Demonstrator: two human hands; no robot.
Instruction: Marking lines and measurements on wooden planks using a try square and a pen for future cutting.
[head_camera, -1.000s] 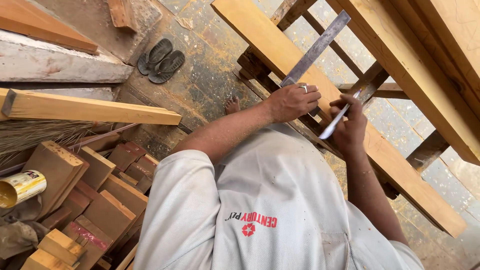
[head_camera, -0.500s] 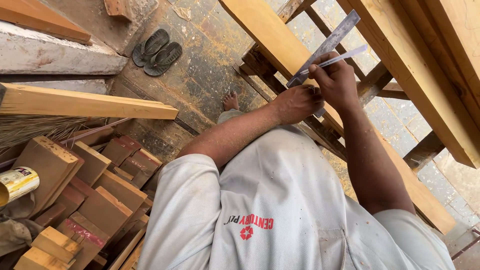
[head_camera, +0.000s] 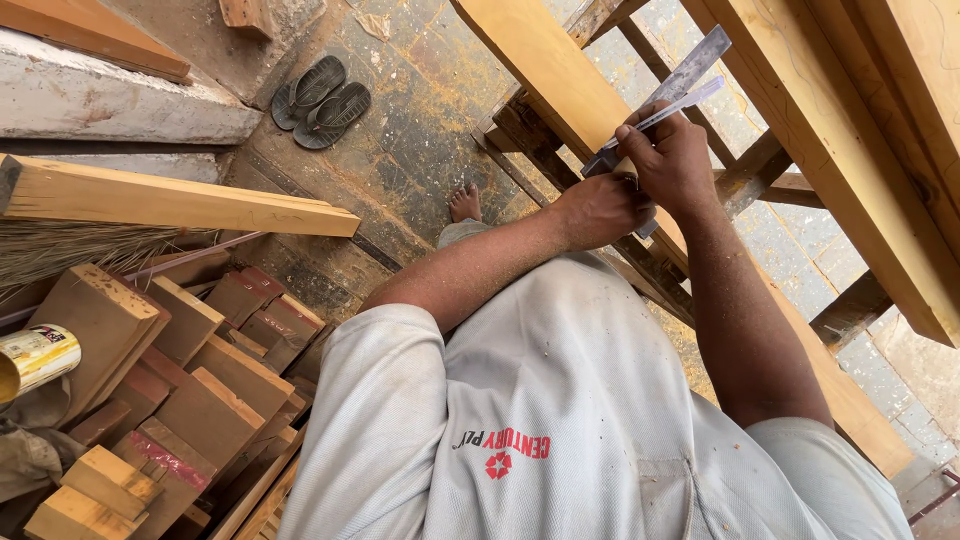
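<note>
- Since half a second ago, little has been shifted: the right hand (head_camera: 672, 160) has been kept over the steel square (head_camera: 672, 88), and the whole view has been nudged slightly toward 5 o'clock.
- A pale, thin marking stick (head_camera: 668, 112) is pinched in the right hand's fingers; its long axis runs from 8 o'clock to 2 o'clock, alongside the square's blade and just touching it.
- The left hand (head_camera: 600, 210) is closed over the square's lower end, at 7 o'clock from the right hand, pressing it onto the wooden plank (head_camera: 545, 62).
- The plank is laid from 11 o'clock to 5 o'clock, crossing the blade; of the two hands, the right is nearer the marking point.
- The plank is seen as smooth, yellow, planed timber; the blade as flat, dull grey metal with worn patches.
- Rough dark trestle rails (head_camera: 752, 165) are seen beneath the plank.
- At 9 o'clock, reddish offcut blocks (head_camera: 205, 400) are piled; worn sandals (head_camera: 322, 100) lie on dusty stone at 11 o'clock.
</note>
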